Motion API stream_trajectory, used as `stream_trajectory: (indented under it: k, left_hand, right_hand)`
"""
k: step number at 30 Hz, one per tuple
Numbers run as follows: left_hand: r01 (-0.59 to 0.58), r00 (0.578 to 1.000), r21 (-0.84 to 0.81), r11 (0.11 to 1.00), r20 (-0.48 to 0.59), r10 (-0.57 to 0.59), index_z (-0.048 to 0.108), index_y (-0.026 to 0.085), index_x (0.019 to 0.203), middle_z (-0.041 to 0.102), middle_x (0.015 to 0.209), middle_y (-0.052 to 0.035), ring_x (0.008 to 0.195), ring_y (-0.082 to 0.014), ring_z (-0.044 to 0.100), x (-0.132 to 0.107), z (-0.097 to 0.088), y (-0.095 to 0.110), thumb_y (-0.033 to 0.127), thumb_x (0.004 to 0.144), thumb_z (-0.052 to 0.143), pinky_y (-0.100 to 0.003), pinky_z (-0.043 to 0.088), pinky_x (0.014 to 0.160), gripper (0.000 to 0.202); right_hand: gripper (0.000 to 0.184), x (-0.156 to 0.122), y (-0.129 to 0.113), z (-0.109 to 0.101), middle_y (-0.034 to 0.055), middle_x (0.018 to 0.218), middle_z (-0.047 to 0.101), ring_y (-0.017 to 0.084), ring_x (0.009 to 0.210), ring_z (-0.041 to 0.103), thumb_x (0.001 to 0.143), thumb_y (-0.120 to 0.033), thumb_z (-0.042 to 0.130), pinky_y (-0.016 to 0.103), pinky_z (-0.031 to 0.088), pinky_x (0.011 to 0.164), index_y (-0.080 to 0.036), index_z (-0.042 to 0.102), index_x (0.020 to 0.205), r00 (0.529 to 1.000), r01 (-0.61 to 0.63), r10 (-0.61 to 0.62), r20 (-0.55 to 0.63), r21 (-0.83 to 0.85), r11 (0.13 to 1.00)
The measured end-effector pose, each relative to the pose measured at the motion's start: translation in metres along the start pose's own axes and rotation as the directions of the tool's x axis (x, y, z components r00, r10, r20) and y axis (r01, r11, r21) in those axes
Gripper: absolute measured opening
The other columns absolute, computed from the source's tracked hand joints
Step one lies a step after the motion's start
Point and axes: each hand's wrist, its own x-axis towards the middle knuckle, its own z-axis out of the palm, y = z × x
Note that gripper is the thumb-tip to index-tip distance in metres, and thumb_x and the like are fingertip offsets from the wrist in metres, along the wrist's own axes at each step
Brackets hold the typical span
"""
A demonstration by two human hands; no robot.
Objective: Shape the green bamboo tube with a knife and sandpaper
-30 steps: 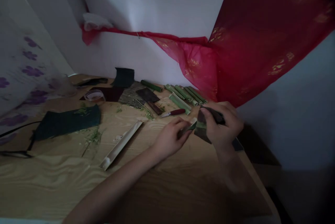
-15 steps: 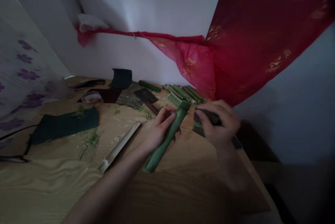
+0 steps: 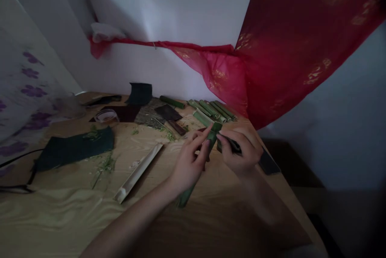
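Note:
My left hand (image 3: 193, 157) is wrapped round a green bamboo tube (image 3: 187, 195), held slanted above the table with its upper end away from me. My left index finger lies along the tube close to that end. In my right hand (image 3: 243, 151) is a folded dark piece of sandpaper (image 3: 221, 145), pinched between thumb and fingers. It meets the tube's side near the upper end, where my right fingertips also come close. The palm side of the sandpaper is hidden by the fingers.
Several green bamboo pieces (image 3: 212, 109) lie at the back by the wall. A split bamboo length (image 3: 138, 173) rests left of my hands. Dark green sheets (image 3: 75, 145), shavings (image 3: 105, 164), a tape roll (image 3: 106, 115) and a brown-handled tool (image 3: 176, 127) are spread about. Red cloth (image 3: 271, 69) hangs at right.
My right hand has moved left, bringing the sandpaper against the tube. My left hand has shifted up the tube, and its index finger now reaches toward the upper end.

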Motion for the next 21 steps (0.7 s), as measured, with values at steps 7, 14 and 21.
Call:
stream_trajectory:
  k: [7, 14, 21]
  left_hand:
    - [-0.195, 0.981, 0.344, 0.919, 0.069, 0.182, 0.051, 0.029, 0.145, 0.055, 0.106, -0.0065, 0.098, -0.0181, 0.058, 0.001, 0.009, -0.020, 0.027, 0.100, 0.045, -0.032, 0.053, 0.087, 0.045]
    - [-0.193, 0.980, 0.425, 0.884, 0.127, 0.153, 0.049, 0.025, 0.146, 0.055, 0.110, -0.0080, 0.096, -0.0191, 0.060, -0.001, 0.015, -0.027, 0.027, 0.100, 0.045, -0.035, 0.052, 0.089, 0.047]
    - [-0.278, 0.958, 0.349, 0.895, 0.165, 0.234, 0.051, 0.028, 0.145, 0.055, 0.115, -0.0088, 0.104, -0.0176, 0.060, -0.001, 0.007, -0.009, 0.027, 0.100, 0.045, -0.033, 0.051, 0.096, 0.045]
  right_hand:
    - [0.019, -0.002, 0.002, -0.003, 0.0020, 0.077, 0.071, 0.019, 0.072, 0.070, 0.082, -0.012, 0.071, 0.032, 0.059, 0.066, -0.025, 0.070, 0.095, 0.999, -0.043, 0.043, 0.006, 0.002, 0.999]
    - [0.018, 0.001, 0.007, -0.010, 0.0000, 0.078, 0.071, 0.016, 0.069, 0.067, 0.080, -0.010, 0.074, 0.031, 0.057, 0.066, -0.024, 0.072, 0.092, 0.996, -0.037, 0.037, -0.082, -0.010, 0.999]
    - [0.002, 0.002, 0.010, -0.014, 0.0010, 0.070, 0.065, 0.021, 0.066, 0.062, 0.082, -0.023, 0.072, 0.038, 0.053, 0.062, -0.024, 0.071, 0.081, 0.921, -0.167, 0.159, -0.356, 0.008, 0.986]
